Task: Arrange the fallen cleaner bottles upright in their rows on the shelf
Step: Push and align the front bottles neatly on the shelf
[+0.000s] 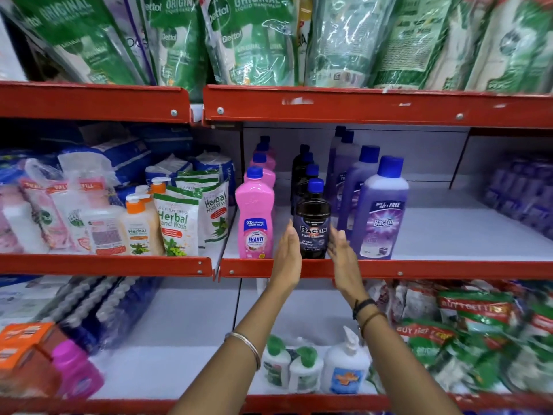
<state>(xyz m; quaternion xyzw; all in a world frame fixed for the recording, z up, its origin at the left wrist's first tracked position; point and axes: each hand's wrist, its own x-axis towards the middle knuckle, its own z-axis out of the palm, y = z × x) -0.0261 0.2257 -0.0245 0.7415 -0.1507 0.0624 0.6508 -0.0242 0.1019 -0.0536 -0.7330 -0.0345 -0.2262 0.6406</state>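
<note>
The black Bactin floor cleaner bottle (312,226) is standing upright at the red front lip (419,269) of the middle shelf, between the pink Shakti bottle (255,217) and the purple Bactin bottle (380,214). Your left hand (288,259) and right hand (341,259) are flanking it, palms flat, fingers spread, gripping nothing. Bare grey shelf (449,235) is lying open to the right.

Shelf with three rows of upright cleaner bottles

The red-edged shelf (419,269) carries a pink bottle row (255,214) on the left, a black bottle row (312,223) in the middle and a purple bottle row (378,211) on the right, each running from near to far.
</note>
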